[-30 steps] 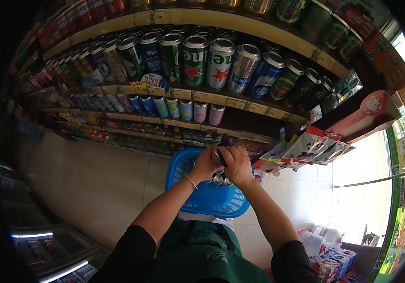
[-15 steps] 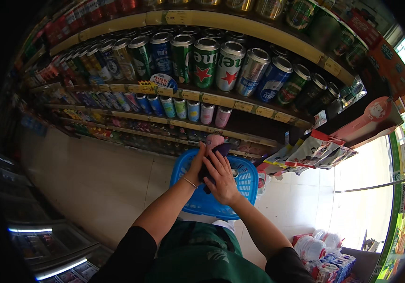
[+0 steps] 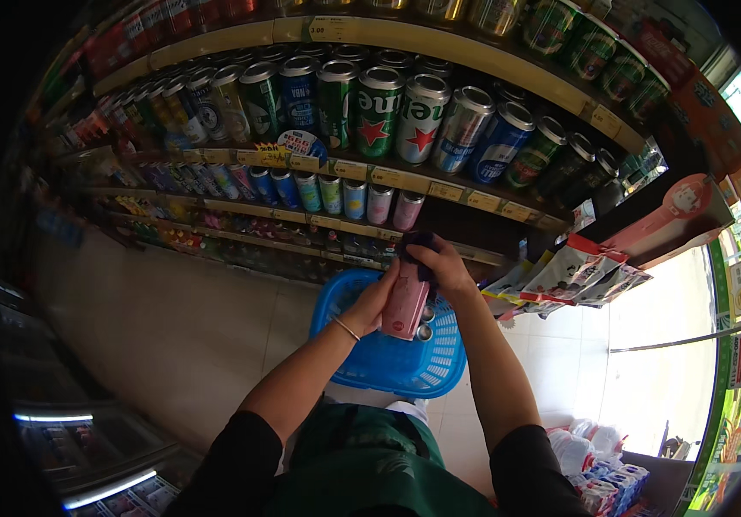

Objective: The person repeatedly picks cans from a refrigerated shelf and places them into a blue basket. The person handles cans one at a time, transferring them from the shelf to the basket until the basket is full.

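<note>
A pink can (image 3: 405, 306) was held up in the air, over the blue basket (image 3: 323, 320). It was tall, round and thin, with a small red spot near its lower end. The can was tilted, with that end pointed down toward the person. Its left side was held by the left hand (image 3: 376, 303). The far end was covered, so it could not be seen. A dark purple cloth (image 3: 423, 247) was wrapped over that end. The cloth was soft and bunched up, and it was pressed against the can by the right hand (image 3: 446, 265).
</note>
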Motion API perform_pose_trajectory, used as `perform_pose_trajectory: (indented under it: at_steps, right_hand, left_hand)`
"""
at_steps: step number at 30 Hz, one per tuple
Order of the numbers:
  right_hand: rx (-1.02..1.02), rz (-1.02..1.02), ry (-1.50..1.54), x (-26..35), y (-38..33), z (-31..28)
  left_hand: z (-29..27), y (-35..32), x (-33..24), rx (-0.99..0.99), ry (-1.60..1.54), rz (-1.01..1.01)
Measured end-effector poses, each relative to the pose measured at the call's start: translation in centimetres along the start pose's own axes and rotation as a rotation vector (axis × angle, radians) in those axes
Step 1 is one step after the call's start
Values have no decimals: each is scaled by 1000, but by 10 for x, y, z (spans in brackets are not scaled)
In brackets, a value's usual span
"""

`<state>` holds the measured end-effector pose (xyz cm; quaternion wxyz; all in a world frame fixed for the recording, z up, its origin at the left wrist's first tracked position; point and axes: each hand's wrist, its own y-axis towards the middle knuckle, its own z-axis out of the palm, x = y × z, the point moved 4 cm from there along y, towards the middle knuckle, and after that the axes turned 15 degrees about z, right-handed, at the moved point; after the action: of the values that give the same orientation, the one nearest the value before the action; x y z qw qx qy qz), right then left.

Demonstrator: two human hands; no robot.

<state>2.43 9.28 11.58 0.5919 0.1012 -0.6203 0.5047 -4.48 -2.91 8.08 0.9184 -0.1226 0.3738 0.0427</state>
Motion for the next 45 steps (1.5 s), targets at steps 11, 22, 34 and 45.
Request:
perform_pose_trajectory:
  at_steps: [11,22,34,45]
  right_hand:
    - [-486,-578,-949,-42,-64,59]
    - [-372,-64,-103,-1,-17,11]
    - [23,33,-24,-8,-43,7]
    - [-357,-291,-1140,-22,-60,11]
  left_hand:
    - [8,2,-4,-160,-226,144]
    - [-2,-7,25,-7,137,179]
    - [-11,-21,7,173,567,382]
    - [-61,-14,33,67,869,483]
